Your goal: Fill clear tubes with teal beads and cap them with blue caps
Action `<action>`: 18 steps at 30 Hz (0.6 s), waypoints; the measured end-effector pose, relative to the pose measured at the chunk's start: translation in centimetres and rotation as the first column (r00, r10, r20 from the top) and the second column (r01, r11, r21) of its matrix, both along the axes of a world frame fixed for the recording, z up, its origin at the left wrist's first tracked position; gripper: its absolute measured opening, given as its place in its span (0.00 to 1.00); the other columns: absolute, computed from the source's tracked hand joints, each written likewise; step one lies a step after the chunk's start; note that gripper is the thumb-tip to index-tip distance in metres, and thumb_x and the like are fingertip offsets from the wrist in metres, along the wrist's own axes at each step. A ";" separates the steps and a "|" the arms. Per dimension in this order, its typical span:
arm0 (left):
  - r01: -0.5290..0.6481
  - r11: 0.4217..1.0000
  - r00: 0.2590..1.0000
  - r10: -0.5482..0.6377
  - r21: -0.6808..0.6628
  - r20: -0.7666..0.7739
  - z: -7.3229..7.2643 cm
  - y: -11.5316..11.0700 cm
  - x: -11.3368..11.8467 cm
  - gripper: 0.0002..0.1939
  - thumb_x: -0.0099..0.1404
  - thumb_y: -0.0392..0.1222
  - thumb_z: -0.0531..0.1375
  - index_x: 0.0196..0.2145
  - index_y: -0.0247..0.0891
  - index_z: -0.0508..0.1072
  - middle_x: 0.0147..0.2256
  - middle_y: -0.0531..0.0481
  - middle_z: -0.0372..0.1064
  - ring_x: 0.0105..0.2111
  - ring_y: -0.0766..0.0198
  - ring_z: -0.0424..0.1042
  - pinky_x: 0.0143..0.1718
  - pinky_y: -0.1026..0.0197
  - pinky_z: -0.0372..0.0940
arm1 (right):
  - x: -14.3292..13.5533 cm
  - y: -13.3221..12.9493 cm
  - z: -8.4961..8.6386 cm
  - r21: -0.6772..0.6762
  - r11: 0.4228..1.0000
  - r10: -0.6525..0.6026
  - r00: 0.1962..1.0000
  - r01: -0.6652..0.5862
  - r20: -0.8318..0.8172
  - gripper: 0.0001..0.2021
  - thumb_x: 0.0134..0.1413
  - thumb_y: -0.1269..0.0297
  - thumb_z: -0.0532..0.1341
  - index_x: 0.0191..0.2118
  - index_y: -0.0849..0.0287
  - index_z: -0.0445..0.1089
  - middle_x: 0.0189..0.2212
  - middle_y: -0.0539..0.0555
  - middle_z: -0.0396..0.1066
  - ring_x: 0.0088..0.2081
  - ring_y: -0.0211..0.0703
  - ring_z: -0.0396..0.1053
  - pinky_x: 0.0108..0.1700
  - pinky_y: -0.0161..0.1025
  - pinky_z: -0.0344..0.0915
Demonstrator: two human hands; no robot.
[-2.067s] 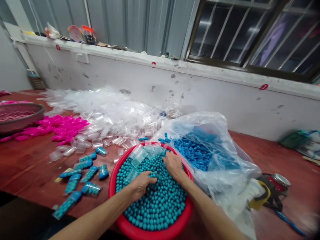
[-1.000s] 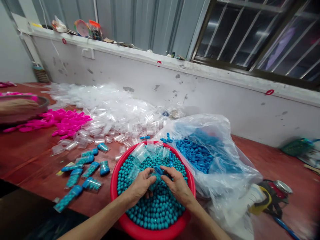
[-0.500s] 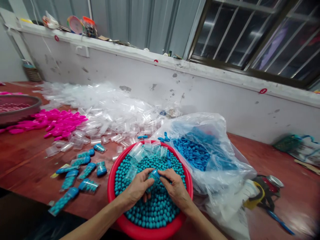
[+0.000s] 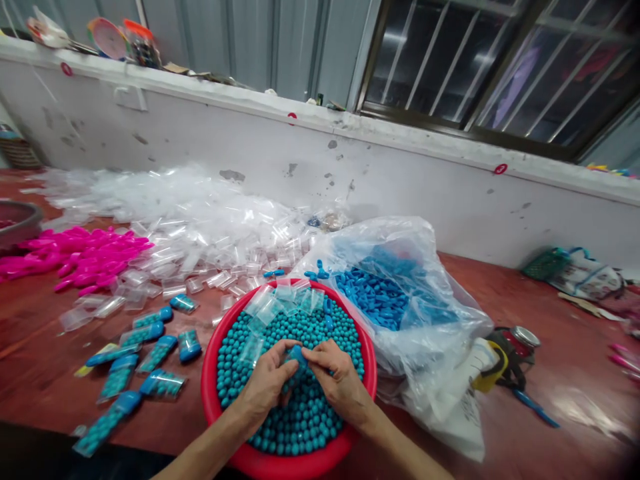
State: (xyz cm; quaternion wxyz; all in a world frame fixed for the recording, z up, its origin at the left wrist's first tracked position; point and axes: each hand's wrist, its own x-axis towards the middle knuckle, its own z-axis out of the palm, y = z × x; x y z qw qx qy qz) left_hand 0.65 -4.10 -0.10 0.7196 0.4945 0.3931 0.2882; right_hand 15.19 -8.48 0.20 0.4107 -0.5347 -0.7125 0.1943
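Note:
A red basin [image 4: 367,373] full of round teal beads [image 4: 300,427] stands at the table's front edge. Over the beads, my left hand [image 4: 273,373] is closed around a small container with a blue cap [image 4: 297,355]. The fingertips of my right hand [image 4: 337,373] pinch the cap's right side. Clear empty tubes [image 4: 265,305] lie on the beads at the back of the basin. Left of it, several bead-filled tubes with blue caps [image 4: 157,353] lie on the table.
Clear tubes [image 4: 200,213] are heaped along the wall, beside pink pieces [image 4: 95,257]. Right of the basin, an open plastic bag [image 4: 440,347] holds blue pieces [image 4: 373,297]. A jar [image 4: 525,337] stands farther right.
The view has swung to the right, so most things sit farther left in the picture. Both hands remain together on the blue-capped container, with the right fingers still at the cap.

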 end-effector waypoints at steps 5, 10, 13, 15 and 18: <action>0.013 0.997 1.000 -0.013 0.071 0.005 0.4 0.0 -0.4 0.19 0.55 0.47 0.55 0.43 0.38 0.57 0.18 0.63 0.55 0.09 0.78 0.53 0.09 0.75 0.46 | -0.1 0.1 0.3 -0.075 0.996 0.026 0.987 -0.039 -0.161 0.14 0.50 0.70 0.57 0.44 0.51 0.68 0.32 0.50 0.66 0.36 0.39 0.63 0.40 0.38 0.61; 0.078 0.992 0.997 -0.078 0.096 -0.008 1.0 0.3 -1.5 0.19 0.55 0.49 0.53 0.43 0.39 0.56 0.23 0.59 0.61 0.10 0.76 0.59 0.08 0.74 0.47 | -0.3 1.1 0.4 -0.411 0.911 -0.203 0.827 -0.038 -0.525 0.15 0.42 0.66 0.61 0.39 0.58 0.64 0.22 0.44 0.61 0.20 0.33 0.61 0.21 0.32 0.62; 0.069 0.993 0.996 -0.063 0.096 -0.066 1.4 0.0 -1.6 0.18 0.55 0.47 0.52 0.42 0.39 0.56 0.22 0.60 0.60 0.09 0.76 0.56 0.08 0.74 0.46 | -0.3 1.2 1.1 -0.398 0.909 -0.139 0.812 -0.123 -0.567 0.19 0.44 0.63 0.59 0.45 0.59 0.61 0.27 0.48 0.64 0.24 0.37 0.65 0.24 0.34 0.65; 0.067 0.992 0.993 -0.056 0.107 -0.103 1.5 -0.3 -1.4 0.16 0.56 0.46 0.52 0.42 0.38 0.57 0.21 0.60 0.60 0.10 0.76 0.55 0.09 0.72 0.47 | -0.4 0.9 1.5 -0.385 0.915 -0.086 0.875 -0.120 -0.476 0.23 0.49 0.61 0.56 0.52 0.59 0.56 0.36 0.53 0.66 0.32 0.41 0.68 0.32 0.39 0.67; 0.011 0.982 0.994 0.011 0.187 -0.113 1.2 -0.5 -1.0 0.16 0.56 0.43 0.52 0.42 0.38 0.59 0.25 0.57 0.63 0.16 0.73 0.60 0.15 0.69 0.57 | -0.9 0.2 1.7 -0.394 0.917 -0.008 0.987 -0.057 -0.161 0.33 0.47 0.58 0.58 0.58 0.60 0.48 0.48 0.59 0.62 0.48 0.49 0.62 0.47 0.46 0.61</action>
